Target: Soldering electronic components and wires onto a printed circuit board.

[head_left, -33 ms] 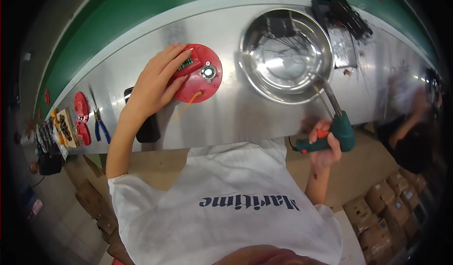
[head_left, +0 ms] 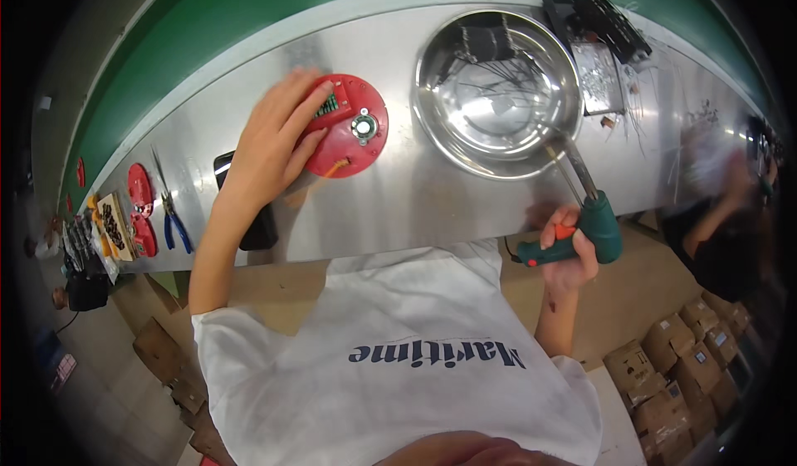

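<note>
Nothing has visibly shifted between the two views, which share the same instant: hands, disc and tool sit in the same places, so the work appears to be at a pause, with the part held and the tool not yet applied. Red round disc point(head_left: 347, 127), carrying a small green circuit board and a metal hub at its centre, lies flat on the steel bench point(head_left: 432, 200), just left of the steel bowl point(head_left: 496, 92); being circular it has no long axis, and its open face points up. Left hand point(head_left: 270, 146) rests on the disc's left edge, fingers spread and pressing down rather than curled round it. Right hand point(head_left: 569, 254) is closed around the green pistol-grip tool point(head_left: 585, 233), held off the bench's near edge; the tool's long metal shaft runs up and to the left, its tip reaching the bowl's rim. A dark phone-like slab point(head_left: 253, 217) lies near the left forearm; blue-handled pliers point(head_left: 172, 221) and further red parts point(head_left: 139, 208) lie well to the left. Another person's blurred arm point(head_left: 714, 208) shows at far right.
</note>
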The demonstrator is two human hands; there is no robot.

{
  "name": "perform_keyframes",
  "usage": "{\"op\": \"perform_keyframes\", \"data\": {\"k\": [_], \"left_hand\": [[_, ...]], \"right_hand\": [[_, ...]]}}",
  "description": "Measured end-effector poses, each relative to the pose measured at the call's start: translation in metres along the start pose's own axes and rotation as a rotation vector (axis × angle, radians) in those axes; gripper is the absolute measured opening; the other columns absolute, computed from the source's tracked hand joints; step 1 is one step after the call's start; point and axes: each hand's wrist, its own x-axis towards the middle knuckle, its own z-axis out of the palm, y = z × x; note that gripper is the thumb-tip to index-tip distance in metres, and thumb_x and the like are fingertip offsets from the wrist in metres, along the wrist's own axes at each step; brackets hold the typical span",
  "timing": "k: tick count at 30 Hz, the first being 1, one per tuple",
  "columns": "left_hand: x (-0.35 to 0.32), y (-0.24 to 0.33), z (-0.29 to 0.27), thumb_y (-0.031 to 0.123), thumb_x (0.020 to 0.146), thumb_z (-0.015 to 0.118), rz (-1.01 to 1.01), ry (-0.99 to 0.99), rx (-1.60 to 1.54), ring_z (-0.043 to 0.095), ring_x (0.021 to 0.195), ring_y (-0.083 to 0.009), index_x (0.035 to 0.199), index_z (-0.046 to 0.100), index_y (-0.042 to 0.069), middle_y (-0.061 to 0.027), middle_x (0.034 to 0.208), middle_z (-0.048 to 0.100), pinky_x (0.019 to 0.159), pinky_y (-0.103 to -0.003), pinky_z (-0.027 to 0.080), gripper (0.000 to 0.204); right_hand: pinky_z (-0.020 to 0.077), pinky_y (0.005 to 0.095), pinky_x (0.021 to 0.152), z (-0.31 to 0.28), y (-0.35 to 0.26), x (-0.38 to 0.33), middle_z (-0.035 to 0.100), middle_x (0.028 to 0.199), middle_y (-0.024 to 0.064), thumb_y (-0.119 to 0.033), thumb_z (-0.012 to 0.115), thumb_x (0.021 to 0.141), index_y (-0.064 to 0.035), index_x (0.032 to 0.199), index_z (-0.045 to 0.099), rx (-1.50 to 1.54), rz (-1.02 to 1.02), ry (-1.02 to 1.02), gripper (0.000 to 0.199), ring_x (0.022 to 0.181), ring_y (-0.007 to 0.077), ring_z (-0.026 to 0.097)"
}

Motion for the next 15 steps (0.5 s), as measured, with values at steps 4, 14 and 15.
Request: {"op": "perform_keyframes", "data": {"k": [4, 14, 15], "left_hand": [[0.005, 0.051, 0.01, -0.001, 0.076, 0.063, -0.098, 0.361, 0.032, 0.049, 0.118, -0.0386, 0.119, 0.057, 0.002, -0.0175, 0.126, 0.053, 0.097, -0.045, 0.041, 0.044], [0.072, 0.147, 0.07, 0.012, 0.072, 0.071, -0.053, 0.311, -0.246, 0.055, 0.083, -0.0259, 0.088, 0.066, 0.004, -0.0078, 0.091, 0.061, 0.071, -0.036, 0.044, 0.019], [0.083, 0.146, 0.075, 0.012, 0.072, 0.071, -0.051, 0.316, -0.249, 0.055, 0.083, -0.0259, 0.088, 0.066, 0.004, -0.0078, 0.091, 0.061, 0.071, -0.036, 0.044, 0.019]], "right_hand": [[0.0436, 0.0299, 0.055, -0.004, 0.0, -0.005, 0.052, 0.093, 0.0168, -0.019, 0.055, 0.077, 0.0025, 0.094, 0.049, 0.005, -0.031, -0.001, 0.028, 0.062, 0.0211, 0.053], [0.0414, 0.0293, 0.055, -0.005, 0.001, -0.007, 0.051, 0.094, 0.0155, -0.023, 0.055, 0.079, 0.0009, 0.092, 0.049, 0.105, -0.054, 0.057, 0.027, 0.062, 0.02, 0.05], [0.0413, 0.0293, 0.055, -0.006, 0.001, -0.007, 0.051, 0.094, 0.0154, -0.023, 0.055, 0.079, 0.0007, 0.091, 0.049, 0.113, -0.049, 0.059, 0.027, 0.062, 0.0201, 0.05]]}}
